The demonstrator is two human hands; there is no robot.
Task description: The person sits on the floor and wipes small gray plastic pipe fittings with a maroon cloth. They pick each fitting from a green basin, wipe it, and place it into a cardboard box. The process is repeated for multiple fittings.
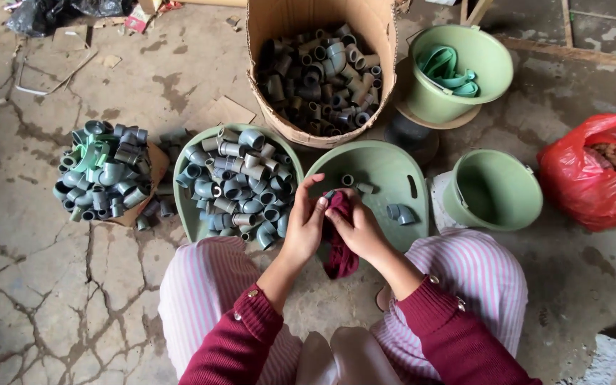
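My left hand and my right hand meet over the near edge of a green tray. Both hands grip a dark red cloth that hangs down between them. A small grey pipe fitting seems wrapped in the cloth at my fingertips, mostly hidden. The tray holds a few loose grey fittings. Left of my hands, a second green tray is heaped with grey pipe elbows and couplings.
A cardboard box full of grey fittings stands behind the trays. Another heap of fittings lies on cardboard at the left. Two green buckets and a red plastic bag sit at the right on cracked concrete.
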